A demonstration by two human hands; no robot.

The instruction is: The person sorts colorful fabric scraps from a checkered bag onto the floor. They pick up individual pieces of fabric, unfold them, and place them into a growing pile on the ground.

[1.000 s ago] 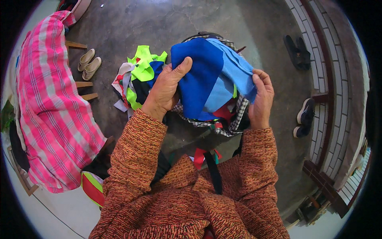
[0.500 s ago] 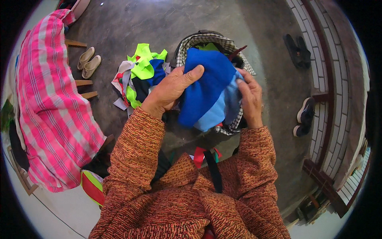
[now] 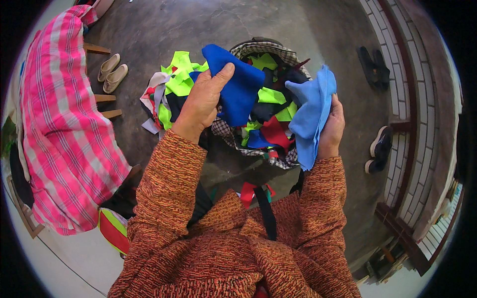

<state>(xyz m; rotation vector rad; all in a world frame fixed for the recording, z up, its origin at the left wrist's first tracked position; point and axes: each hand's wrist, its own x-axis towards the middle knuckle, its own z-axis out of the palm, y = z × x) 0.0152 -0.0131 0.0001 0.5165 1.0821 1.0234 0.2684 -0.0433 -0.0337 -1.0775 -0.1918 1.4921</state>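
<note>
A dark blue fabric scrap [image 3: 242, 84] is pinched under the thumb of my left hand [image 3: 202, 102]. On the other side, my right hand [image 3: 332, 130] grips a light blue fabric scrap [image 3: 313, 111], its fingers partly hidden behind the cloth. Both pieces hang apart above a basket lined with checked cloth [image 3: 224, 130]. Inside the basket lie neon green, black and blue scraps and a red scrap [image 3: 276, 133]. Left of it, a pile of fabric scraps [image 3: 180, 87] in neon green, white, grey and black rests on the floor, partly behind my left hand.
Pink plaid cloth [image 3: 69, 134] drapes over furniture with wooden legs at the left, beside pale shoes [image 3: 115, 78]. Black slippers [image 3: 373, 68] and dark sneakers [image 3: 380, 149] stand near the brick-patterned wall [image 3: 397, 84] on the right. Red and black scraps lie at my lap.
The two blue scraps, held together before, are now separated. My left hand moved slightly left with the dark blue one, and my right hand moved right with the light blue one, uncovering the basket.
</note>
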